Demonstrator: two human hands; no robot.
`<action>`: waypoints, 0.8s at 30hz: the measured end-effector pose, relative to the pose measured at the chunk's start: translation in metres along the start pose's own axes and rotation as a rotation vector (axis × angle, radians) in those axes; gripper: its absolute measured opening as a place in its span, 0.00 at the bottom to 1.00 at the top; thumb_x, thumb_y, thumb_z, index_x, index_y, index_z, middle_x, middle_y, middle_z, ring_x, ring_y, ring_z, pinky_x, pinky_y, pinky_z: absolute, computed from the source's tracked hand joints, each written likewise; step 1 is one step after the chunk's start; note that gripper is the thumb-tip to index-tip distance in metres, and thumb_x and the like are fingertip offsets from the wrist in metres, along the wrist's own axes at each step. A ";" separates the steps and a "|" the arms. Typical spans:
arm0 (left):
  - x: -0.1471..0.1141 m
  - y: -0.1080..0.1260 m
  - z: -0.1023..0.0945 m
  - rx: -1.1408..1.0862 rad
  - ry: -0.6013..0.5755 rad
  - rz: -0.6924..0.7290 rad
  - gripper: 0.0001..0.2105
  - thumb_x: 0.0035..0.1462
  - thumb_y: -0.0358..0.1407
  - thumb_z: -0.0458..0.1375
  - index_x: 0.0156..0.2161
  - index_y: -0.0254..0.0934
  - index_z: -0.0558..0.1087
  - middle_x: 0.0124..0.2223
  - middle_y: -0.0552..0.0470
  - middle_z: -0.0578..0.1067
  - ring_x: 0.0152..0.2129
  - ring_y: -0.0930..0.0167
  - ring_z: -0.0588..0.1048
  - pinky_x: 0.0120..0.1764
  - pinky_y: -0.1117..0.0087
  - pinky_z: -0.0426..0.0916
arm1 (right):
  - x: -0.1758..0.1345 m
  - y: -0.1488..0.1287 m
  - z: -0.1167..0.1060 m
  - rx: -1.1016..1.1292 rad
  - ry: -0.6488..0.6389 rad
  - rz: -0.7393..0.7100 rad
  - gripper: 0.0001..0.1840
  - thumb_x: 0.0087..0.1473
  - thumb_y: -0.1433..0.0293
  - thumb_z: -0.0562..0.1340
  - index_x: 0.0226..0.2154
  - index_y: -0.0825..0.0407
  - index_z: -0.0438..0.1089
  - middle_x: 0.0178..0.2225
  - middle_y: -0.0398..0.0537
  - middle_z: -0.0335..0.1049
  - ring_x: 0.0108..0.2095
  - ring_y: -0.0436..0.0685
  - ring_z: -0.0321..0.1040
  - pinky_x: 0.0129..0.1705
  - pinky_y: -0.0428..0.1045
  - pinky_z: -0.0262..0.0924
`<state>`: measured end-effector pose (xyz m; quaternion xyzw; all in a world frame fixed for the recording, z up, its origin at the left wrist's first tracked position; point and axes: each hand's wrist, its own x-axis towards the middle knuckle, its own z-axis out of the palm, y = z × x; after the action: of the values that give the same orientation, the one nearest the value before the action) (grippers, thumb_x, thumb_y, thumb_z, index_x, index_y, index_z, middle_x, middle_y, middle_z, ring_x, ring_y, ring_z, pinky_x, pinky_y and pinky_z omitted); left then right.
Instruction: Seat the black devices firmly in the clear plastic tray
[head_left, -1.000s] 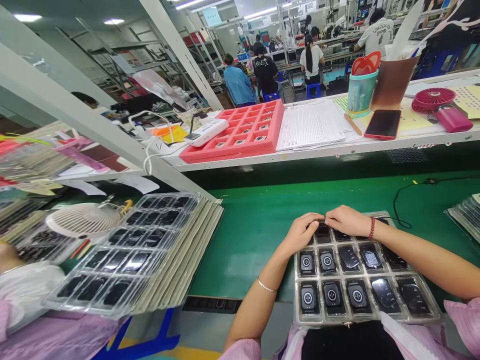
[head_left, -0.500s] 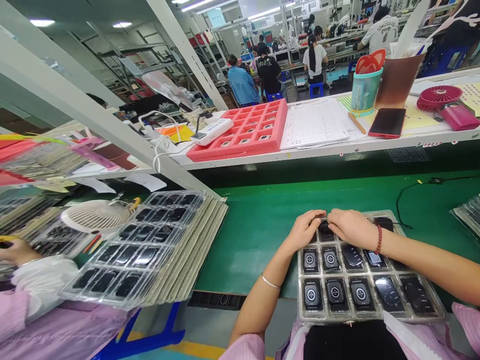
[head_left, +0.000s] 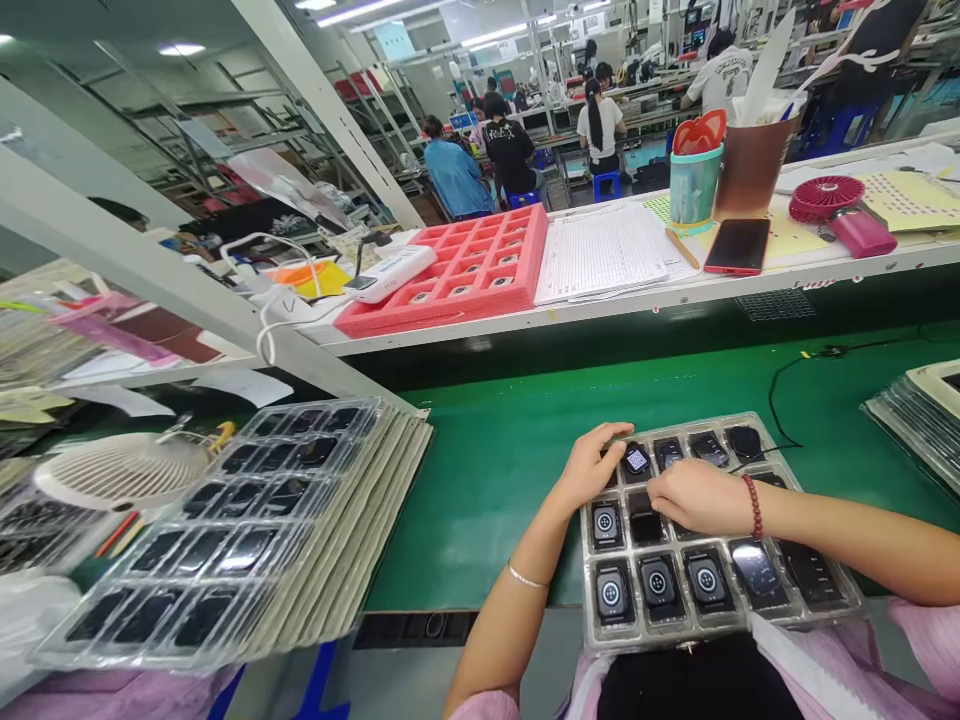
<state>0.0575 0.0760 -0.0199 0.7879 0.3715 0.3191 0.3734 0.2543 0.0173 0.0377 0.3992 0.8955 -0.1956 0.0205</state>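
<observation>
Resting lower right of centre on the green conveyor belt (head_left: 510,470): a clear plastic blister tray (head_left: 825,600) of small black watch modules. Left hand (head_left: 592,465) curling loosely over the tray's upper left corner, fingertips touching a module (head_left: 637,459). Right hand (head_left: 694,497) lying flat, fingers bent, pressing on middle-row pockets.

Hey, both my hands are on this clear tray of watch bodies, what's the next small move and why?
Probably lift the watch body under your right hand in the tray's middle row and turn it over. The units in the near left pockets, like this one, lie round sensor up, while the piece by your left hand in the far row shows a lit screen.
</observation>
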 end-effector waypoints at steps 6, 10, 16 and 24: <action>0.000 0.000 0.001 -0.014 -0.004 -0.008 0.13 0.62 0.35 0.50 0.49 0.40 0.70 0.48 0.49 0.74 0.46 0.67 0.71 0.50 0.64 0.64 | -0.003 0.005 0.003 0.088 0.007 -0.001 0.10 0.61 0.73 0.59 0.28 0.53 0.69 0.23 0.44 0.70 0.24 0.54 0.65 0.24 0.45 0.43; 0.001 0.000 0.001 -0.015 -0.004 -0.004 0.13 0.62 0.34 0.50 0.50 0.39 0.70 0.48 0.48 0.74 0.46 0.67 0.71 0.50 0.64 0.65 | 0.000 0.007 0.001 0.144 -0.015 0.022 0.11 0.61 0.69 0.62 0.26 0.53 0.70 0.21 0.42 0.68 0.23 0.53 0.64 0.23 0.45 0.43; 0.001 -0.001 0.001 -0.015 -0.005 0.005 0.13 0.61 0.34 0.51 0.50 0.39 0.70 0.48 0.48 0.74 0.47 0.67 0.71 0.51 0.65 0.64 | -0.005 -0.007 0.004 -0.039 0.101 0.043 0.05 0.60 0.74 0.61 0.31 0.55 0.68 0.31 0.46 0.71 0.30 0.56 0.68 0.27 0.46 0.47; 0.001 -0.002 0.002 0.006 -0.011 0.009 0.13 0.62 0.34 0.50 0.50 0.39 0.70 0.49 0.48 0.73 0.47 0.67 0.71 0.50 0.65 0.64 | -0.033 -0.043 0.013 -0.002 -0.170 -0.182 0.06 0.53 0.75 0.64 0.27 0.54 0.67 0.27 0.44 0.70 0.25 0.56 0.68 0.23 0.47 0.45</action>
<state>0.0587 0.0766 -0.0226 0.7923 0.3669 0.3155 0.3716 0.2441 -0.0361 0.0466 0.2980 0.9234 -0.2287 0.0789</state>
